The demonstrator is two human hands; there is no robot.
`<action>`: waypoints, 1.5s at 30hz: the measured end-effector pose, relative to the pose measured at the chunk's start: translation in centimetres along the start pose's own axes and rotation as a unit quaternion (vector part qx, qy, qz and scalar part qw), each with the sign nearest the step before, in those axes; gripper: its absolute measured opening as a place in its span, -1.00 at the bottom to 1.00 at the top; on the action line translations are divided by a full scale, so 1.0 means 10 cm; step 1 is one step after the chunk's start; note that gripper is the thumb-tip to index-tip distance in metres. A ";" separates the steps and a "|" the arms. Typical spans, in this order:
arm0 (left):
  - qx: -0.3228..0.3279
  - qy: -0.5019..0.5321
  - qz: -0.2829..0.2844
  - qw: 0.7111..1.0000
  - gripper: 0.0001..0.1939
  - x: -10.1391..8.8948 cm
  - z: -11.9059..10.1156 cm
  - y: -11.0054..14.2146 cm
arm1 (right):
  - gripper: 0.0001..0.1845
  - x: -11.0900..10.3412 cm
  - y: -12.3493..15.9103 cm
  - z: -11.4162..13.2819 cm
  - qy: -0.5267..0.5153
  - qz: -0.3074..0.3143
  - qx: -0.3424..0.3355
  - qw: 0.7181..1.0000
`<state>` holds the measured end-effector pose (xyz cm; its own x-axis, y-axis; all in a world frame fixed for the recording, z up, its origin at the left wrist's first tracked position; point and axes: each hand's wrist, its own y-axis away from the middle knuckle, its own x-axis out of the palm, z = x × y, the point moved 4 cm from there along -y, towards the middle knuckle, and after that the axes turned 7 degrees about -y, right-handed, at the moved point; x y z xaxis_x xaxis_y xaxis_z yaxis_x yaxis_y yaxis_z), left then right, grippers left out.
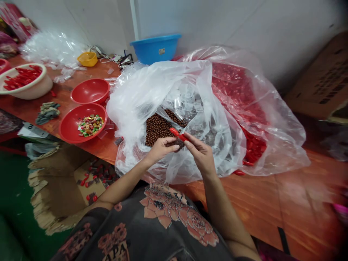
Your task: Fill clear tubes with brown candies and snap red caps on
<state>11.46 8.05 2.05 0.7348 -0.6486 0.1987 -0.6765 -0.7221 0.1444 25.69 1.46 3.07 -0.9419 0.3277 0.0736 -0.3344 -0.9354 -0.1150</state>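
Note:
My right hand [201,155] pinches a glossy red plastic piece [174,132] between thumb and fingers, its rounded end pointing left. Close beside it, my left hand [163,149] has thumb and fingers closed around a small clear container with brown balls inside, mostly covered by the fingers. Whether the red piece touches the container, I cannot tell. Both hands are over an open clear plastic bag [130,94]. Many small brown balls [157,128] lie in it on the left, with clear plastic containers [185,99] behind them.
A second bag, full of red pieces [236,90], lies at the right. To the left stand a red bowl of wrapped sweets [67,125], another red bowl [89,90] and a white basin [32,87] of red pieces. A cardboard box [59,188] with red-topped items sits below the table edge.

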 end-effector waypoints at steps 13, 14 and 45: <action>0.044 -0.085 -0.020 0.995 -0.62 0.00 -0.04 0.01 | -0.70 -0.11 0.01 0.13 0.126 -0.034 -0.075 0.989; 0.055 -0.095 -0.023 0.994 -0.63 0.01 -0.06 0.01 | -0.71 -0.09 0.01 0.17 0.149 -0.031 -0.088 0.984; 0.079 -0.140 -0.083 0.984 -0.72 0.04 -0.04 0.09 | -0.27 0.06 0.05 0.06 0.380 0.117 -0.247 0.884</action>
<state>11.10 7.26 2.66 0.8342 -0.5437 -0.0924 -0.5463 -0.8376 -0.0041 24.94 1.08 3.65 -0.6740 0.3022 -0.6741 0.0765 -0.8790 -0.4706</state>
